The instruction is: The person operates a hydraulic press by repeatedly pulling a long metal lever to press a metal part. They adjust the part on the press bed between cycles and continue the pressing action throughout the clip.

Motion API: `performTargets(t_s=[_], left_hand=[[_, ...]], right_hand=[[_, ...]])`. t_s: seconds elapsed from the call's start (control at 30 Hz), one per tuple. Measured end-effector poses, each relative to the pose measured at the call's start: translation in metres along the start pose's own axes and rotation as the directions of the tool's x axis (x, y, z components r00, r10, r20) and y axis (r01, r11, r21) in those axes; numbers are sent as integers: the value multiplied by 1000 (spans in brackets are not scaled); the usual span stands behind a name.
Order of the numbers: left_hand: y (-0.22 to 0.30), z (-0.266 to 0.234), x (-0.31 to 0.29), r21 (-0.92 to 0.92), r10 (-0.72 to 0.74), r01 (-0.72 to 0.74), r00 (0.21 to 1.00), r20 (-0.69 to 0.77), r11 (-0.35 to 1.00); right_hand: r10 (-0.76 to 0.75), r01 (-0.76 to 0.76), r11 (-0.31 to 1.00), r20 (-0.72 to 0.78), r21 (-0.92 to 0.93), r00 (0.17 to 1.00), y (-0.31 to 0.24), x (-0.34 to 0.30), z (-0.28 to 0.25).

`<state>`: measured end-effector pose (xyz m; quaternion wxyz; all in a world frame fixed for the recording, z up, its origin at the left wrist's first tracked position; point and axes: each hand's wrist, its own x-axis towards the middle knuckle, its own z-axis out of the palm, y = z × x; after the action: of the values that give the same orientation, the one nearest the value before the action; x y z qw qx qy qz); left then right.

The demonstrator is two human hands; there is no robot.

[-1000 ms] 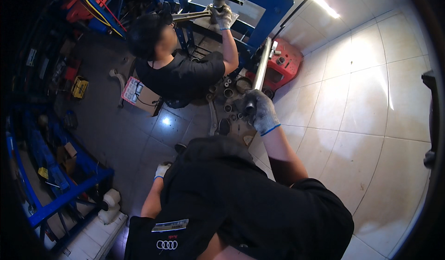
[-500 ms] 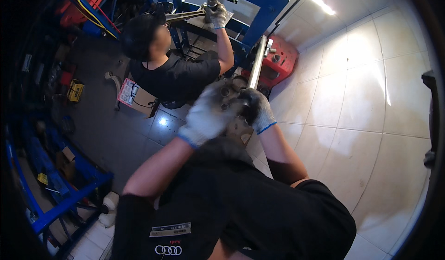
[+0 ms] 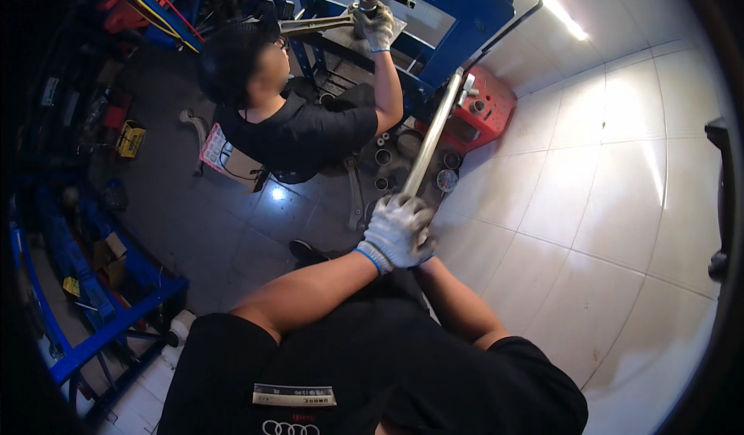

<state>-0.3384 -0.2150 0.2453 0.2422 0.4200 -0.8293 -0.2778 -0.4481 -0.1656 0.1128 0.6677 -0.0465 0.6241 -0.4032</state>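
Observation:
A long metal pipe point(image 3: 434, 137) slants from beside the red machine at the back down toward my body. My left hand point(image 3: 397, 224), in a white knit glove with blue trim, is wrapped around its near end. Close against it on the right is my right hand point(image 3: 425, 244), also gloved and closed on the pipe; the left hand partly covers it. Past the pipe, a co-worker's gloved hand point(image 3: 375, 27) steadies a metal suspension arm point(image 3: 316, 25) beneath the ram of a blue press frame point(image 3: 469, 13).
The co-worker point(image 3: 291, 129) crouches ahead on the left. Metal rings point(image 3: 383, 157) and another suspension arm point(image 3: 355, 195) lie on the floor near the pipe. A red machine housing point(image 3: 492, 110) stands by the tiled wall point(image 3: 589, 195). A blue rack point(image 3: 116, 326) is at left.
My left hand has come across from the left onto the pipe and closed there. The pipe's near end and my right hand have swung down toward my body.

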Motion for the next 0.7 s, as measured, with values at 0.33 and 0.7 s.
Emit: performTargets(t_s=[0.33,0.7], left_hand=[[-79,80,-47,-97,116,-106,988,105,990],[-74,66,-49,-182,-507,578,799,325,795]], right_hand=[[-99,98,995,-18,-9,995,93,62,-15],[-272,273,961,19,-52,962,96,102,-17]])
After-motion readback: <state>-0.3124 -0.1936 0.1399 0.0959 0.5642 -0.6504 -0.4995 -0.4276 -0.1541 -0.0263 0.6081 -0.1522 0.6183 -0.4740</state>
